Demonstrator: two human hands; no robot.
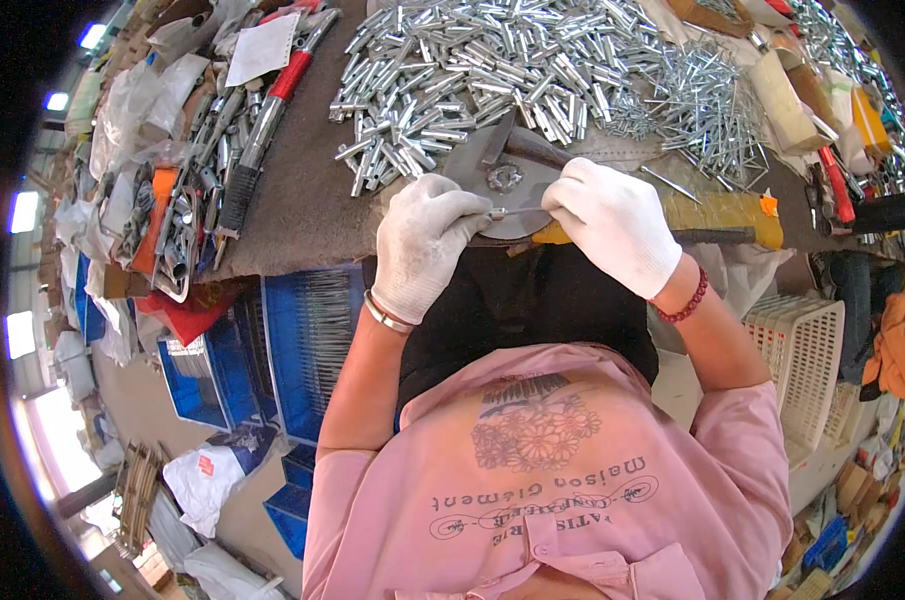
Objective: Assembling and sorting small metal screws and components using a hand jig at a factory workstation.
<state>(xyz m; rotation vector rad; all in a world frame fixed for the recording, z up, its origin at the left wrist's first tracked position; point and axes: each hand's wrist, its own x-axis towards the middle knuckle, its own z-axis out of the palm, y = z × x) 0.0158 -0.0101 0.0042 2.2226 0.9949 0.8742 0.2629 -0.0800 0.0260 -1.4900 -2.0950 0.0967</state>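
From my head camera, my white-gloved left hand [425,243] pinches closed on a thin silver metal rod [506,213], while my white-gloved right hand [613,222] curls shut on its other end, over the grey round metal jig plate [500,180] at the bench edge. If my pinch loosens, I judge the rod could slip into the heap of short silver tubes [473,70] behind.

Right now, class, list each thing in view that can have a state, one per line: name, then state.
left hand: gloved, pinching a thin metal pin
right hand: gloved, closed on the pin's other end
metal pin: level, held between both hands
grey metal plate: lying flat under the pin
metal tubes: loose, heaped
white basket: upright, contents unclear
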